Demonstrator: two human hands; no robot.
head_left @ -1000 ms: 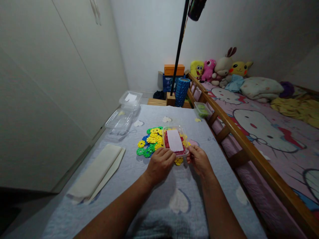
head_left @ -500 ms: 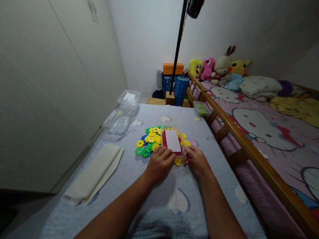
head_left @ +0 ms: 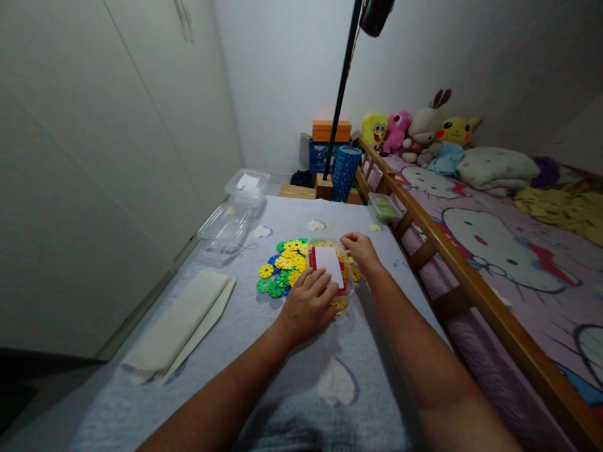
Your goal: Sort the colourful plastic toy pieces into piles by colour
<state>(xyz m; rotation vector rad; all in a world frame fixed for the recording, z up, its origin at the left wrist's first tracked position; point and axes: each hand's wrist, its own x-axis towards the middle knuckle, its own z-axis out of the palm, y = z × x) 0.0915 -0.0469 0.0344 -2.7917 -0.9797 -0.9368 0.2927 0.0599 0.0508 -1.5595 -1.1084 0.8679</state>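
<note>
A clear plastic box (head_left: 349, 291) with red pieces inside and a white paper label (head_left: 328, 262) on top sits in the middle of the table. My left hand (head_left: 308, 304) lies over its near left edge, fingers stretched out across the lid and label. At the far right corner, my right hand (head_left: 360, 251) pinches the box's rim between thumb and fingers; the exact contact is too small to make out. Yellow, green and blue snowflake discs (head_left: 285, 267) are heaped left of the box, and some yellow ones show around and beneath it.
Clear empty containers (head_left: 226, 227) and a labelled clear box (head_left: 247, 185) stand at the far left. A folded cream cloth (head_left: 181, 323) lies near left. A tub of green pieces (head_left: 384, 208) is at the far right, beside the wooden bed rail (head_left: 452, 263).
My right hand has moved from the box's near right corner up to its far right corner. My left hand's fingers have stretched out farther over the lid.
</note>
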